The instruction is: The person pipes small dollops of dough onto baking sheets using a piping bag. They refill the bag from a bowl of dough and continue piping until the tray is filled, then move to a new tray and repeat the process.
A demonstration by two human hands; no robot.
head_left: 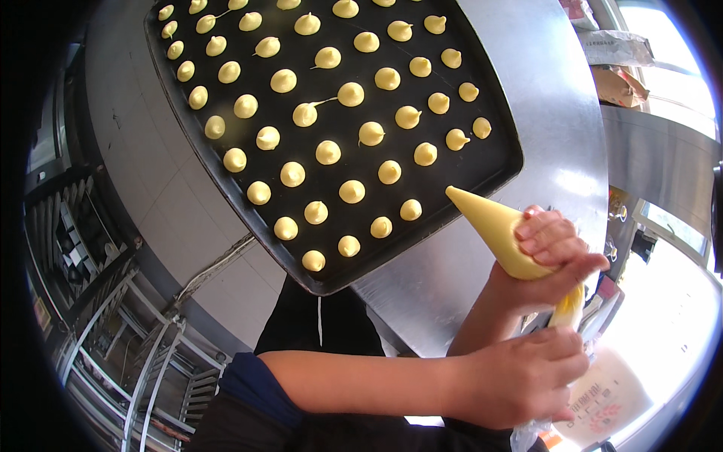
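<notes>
A clear piping bag (pixel 486 226) filled with yellow batter is held at a slant, its narrow tip pointing up and left over the near right edge of a black baking tray (pixel 482 169). My right hand (pixel 553 252) is wrapped round the full part of the bag. Below it, my left hand (pixel 520 377) is closed on the bag's twisted upper end, with loose plastic hanging under the fist. Small peaked mounds of yellow batter (pixel 352 191) stand in rows across the tray. Some have thin tails, and one tail reaches toward a neighbouring mound.
The tray rests on a shiny steel table (pixel 557 113), its near left corner jutting past the table edge. A metal rack (pixel 151 361) stands on the floor at lower left. Paper packages (pixel 617 83) lie at upper right. A pale printed bag (pixel 606 395) is at lower right.
</notes>
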